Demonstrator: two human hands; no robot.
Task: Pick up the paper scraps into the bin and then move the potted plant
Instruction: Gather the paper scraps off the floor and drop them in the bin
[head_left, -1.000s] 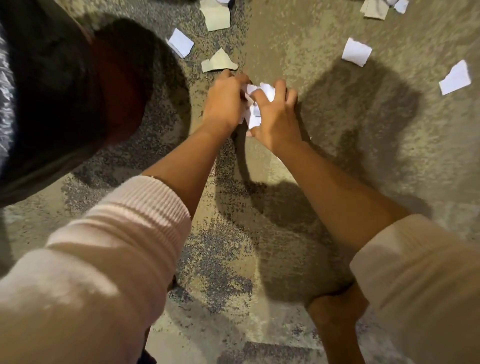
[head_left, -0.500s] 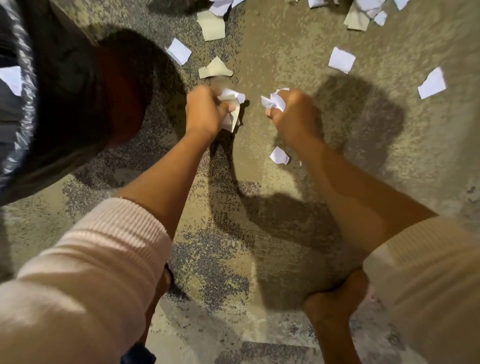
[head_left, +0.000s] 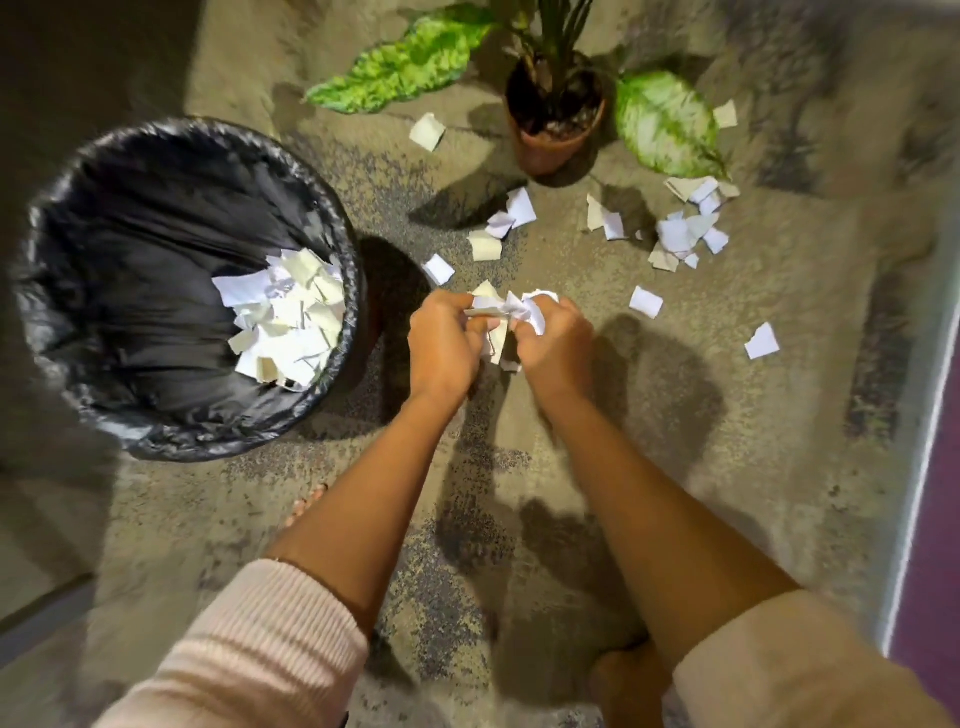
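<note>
Mottled carpet, seen from above under warm, hard light.

The floor is covered by a beige-olive carpet (head_left: 779, 415), across which dark grey speckled patches (head_left: 447, 613) are scattered, the densest toward 6 o'clock. At 3 o'clock the carpet is bordered by a pale strip (head_left: 917, 467), beyond which a purple surface (head_left: 940, 519) is seen. From 8 to 9 o'clock a smoother, greyer floor (head_left: 31, 545) is met. Sharp shadows are thrown across the pile, and the 11 o'clock corner is left dim.
</note>
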